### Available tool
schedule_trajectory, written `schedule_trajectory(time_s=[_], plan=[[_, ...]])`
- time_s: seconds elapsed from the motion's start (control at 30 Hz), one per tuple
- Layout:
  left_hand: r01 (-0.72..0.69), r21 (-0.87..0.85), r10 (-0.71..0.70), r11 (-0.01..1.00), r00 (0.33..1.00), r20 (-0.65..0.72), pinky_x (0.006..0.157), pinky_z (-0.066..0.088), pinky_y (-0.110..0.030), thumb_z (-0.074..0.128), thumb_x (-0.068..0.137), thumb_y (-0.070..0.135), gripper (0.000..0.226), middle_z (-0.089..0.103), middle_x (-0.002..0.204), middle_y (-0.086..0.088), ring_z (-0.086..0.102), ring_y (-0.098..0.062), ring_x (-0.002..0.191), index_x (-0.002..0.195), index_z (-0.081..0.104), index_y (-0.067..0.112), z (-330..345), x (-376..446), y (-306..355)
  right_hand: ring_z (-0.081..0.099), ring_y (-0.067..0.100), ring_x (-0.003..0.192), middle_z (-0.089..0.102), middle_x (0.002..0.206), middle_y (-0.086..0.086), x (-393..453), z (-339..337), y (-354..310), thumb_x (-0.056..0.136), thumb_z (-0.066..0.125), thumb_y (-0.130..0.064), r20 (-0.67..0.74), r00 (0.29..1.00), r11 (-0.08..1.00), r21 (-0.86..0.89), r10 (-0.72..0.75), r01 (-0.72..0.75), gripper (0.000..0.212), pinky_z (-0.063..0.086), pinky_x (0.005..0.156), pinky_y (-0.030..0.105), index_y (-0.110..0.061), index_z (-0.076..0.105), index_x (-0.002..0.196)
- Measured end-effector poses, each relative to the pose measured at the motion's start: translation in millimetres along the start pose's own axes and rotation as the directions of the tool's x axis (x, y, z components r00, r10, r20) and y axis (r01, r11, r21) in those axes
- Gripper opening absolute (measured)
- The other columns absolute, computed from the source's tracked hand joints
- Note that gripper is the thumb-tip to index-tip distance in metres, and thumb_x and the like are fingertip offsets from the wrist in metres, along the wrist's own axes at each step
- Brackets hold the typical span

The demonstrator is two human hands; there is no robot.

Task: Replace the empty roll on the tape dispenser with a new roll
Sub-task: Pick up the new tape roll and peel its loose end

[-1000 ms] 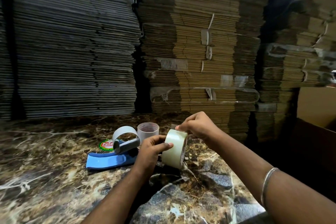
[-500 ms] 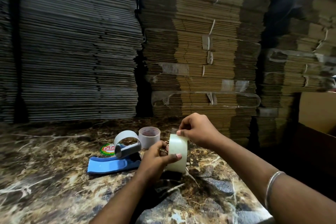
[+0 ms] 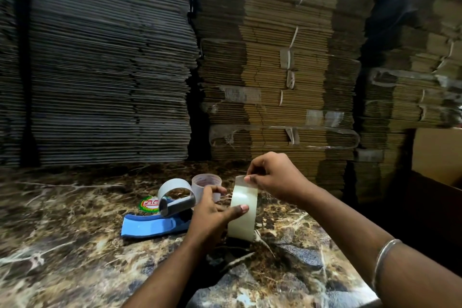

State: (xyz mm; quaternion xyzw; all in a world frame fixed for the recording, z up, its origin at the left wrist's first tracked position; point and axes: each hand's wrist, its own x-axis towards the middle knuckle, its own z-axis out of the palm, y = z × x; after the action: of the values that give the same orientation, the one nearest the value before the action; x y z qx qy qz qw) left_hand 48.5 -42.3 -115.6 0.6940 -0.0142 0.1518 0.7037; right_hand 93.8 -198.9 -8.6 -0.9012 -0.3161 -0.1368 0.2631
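While your left hand (image 3: 212, 217) grips one pale clear tape roll (image 3: 243, 210) upright above the brown marble tabletop (image 3: 75, 245), your right hand (image 3: 272, 177) pinches its loose end. One blue dispenser (image 3: 155, 225) lies just left, with two empty cores. Stacked flat cardboard (image 3: 275, 57) walls the far edge; the near left is open.

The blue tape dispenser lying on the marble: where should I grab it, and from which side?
Take the blue plastic tape dispenser by its long flat handle, coming from above on the near left end. It lies on its side on the marble table, that end bare; the grey metal roller and the left hand crowd the right end.
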Motion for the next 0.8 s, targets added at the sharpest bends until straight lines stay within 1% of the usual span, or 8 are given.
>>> schedule_trajectory(time_s=[0.1, 0.3, 0.4, 0.57, 0.63, 0.7, 0.73, 0.8], plan=[[-0.049, 0.090, 0.047, 0.995, 0.998, 0.033, 0.069, 0.061, -0.045, 0.085, 0.065, 0.036, 0.068, 0.075, 0.083, -0.014, 0.074, -0.025, 0.081, 0.119, 0.044, 0.039, 1, 0, -1, 0.067, 0.010, 0.084, 0.072, 0.088, 0.000, -1, -1, -1, 0.087, 0.071, -0.023, 0.001, 1.000, 1.000, -0.010, -0.008, 0.008, 0.010, 0.060, 0.075, 0.034, -0.014, 0.075, 0.091], [-0.058, 0.012, 0.057, 0.998, 0.998, 0.041, 0.066, 0.061, -0.039, 0.086, 0.067, 0.027, 0.083, 0.073, 0.098, -0.020, 0.075, -0.023, 0.081, 0.138, 0.042, 0.031, 4, -2, 0, 0.068, 0.004, 0.080, 0.073, 0.086, -0.005, -3, -10, -6, 0.086, 0.073, -0.023, 0.020, 0.999, 1.000, 0.003, -0.028, 0.028, 0.007, 0.061, 0.070, 0.024, -0.018, 0.077, 0.089], [-0.031, -0.012, 0.031, 0.999, 0.999, 0.040, 0.061, 0.058, -0.036, 0.085, 0.068, 0.025, 0.083, 0.073, 0.084, -0.013, 0.073, -0.020, 0.072, 0.139, 0.041, 0.030, 4, -3, 3, 0.069, 0.005, 0.079, 0.073, 0.085, -0.005, -2, -13, -9, 0.086, 0.072, -0.023, 0.027, 0.998, 0.999, -0.007, -0.050, 0.050, 0.007, 0.061, 0.069, 0.026, -0.018, 0.077, 0.088], [-0.033, -0.027, 0.035, 0.999, 0.996, 0.083, 0.045, 0.046, -0.017, 0.078, 0.077, 0.014, 0.068, 0.062, 0.045, 0.004, 0.060, -0.001, 0.045, 0.135, 0.043, 0.025, 4, -6, 10, 0.070, 0.006, 0.077, 0.074, 0.081, -0.004, -1, -14, -10, 0.086, 0.073, -0.021, 0.030, 0.997, 0.998, -0.004, -0.066, 0.066, 0.006, 0.062, 0.069, 0.029, -0.018, 0.078, 0.085], [-0.034, -0.017, 0.036, 0.999, 0.995, 0.095, 0.044, 0.044, -0.015, 0.077, 0.079, 0.014, 0.064, 0.061, 0.042, 0.006, 0.059, 0.000, 0.043, 0.132, 0.043, 0.025, 4, -7, 12, 0.071, 0.005, 0.075, 0.075, 0.080, -0.004, -1, -13, -9, 0.085, 0.074, -0.021, 0.038, 0.996, 0.997, -0.004, -0.080, 0.081, 0.006, 0.062, 0.068, 0.029, -0.018, 0.078, 0.085], [-0.019, -0.021, 0.021, 1.000, 0.996, 0.084, 0.054, 0.053, -0.023, 0.078, 0.077, 0.017, 0.062, 0.069, 0.054, 0.001, 0.068, -0.008, 0.057, 0.130, 0.046, 0.023, 3, -5, 13, 0.072, 0.006, 0.073, 0.075, 0.079, -0.003, 0, -15, -9, 0.085, 0.074, -0.020, 0.023, 0.996, 0.996, 0.023, -0.091, 0.090, 0.005, 0.062, 0.068, 0.030, -0.016, 0.078, 0.085], [-0.005, -0.040, 0.008, 0.999, 0.997, 0.076, 0.063, 0.059, -0.034, 0.080, 0.075, 0.019, 0.065, 0.074, 0.068, -0.007, 0.073, -0.019, 0.070, 0.130, 0.047, 0.022, 2, -4, 13, 0.072, 0.006, 0.073, 0.075, 0.078, -0.002, 0, -16, -10, 0.084, 0.075, -0.019, 0.012, 0.996, 0.995, 0.053, -0.090, 0.089, 0.005, 0.062, 0.068, 0.030, -0.015, 0.078, 0.085], [0.023, -0.082, -0.018, 0.996, 0.998, 0.066, 0.080, 0.057, -0.051, 0.079, 0.075, 0.017, 0.063, 0.073, 0.092, -0.027, 0.071, -0.038, 0.090, 0.130, 0.048, 0.021, 2, -2, 15, 0.072, 0.007, 0.073, 0.076, 0.079, -0.001, 1, -19, -11, 0.084, 0.075, -0.020, 0.013, 0.995, 0.993, 0.070, -0.096, 0.095, 0.006, 0.062, 0.068, 0.029, -0.015, 0.078, 0.085]])
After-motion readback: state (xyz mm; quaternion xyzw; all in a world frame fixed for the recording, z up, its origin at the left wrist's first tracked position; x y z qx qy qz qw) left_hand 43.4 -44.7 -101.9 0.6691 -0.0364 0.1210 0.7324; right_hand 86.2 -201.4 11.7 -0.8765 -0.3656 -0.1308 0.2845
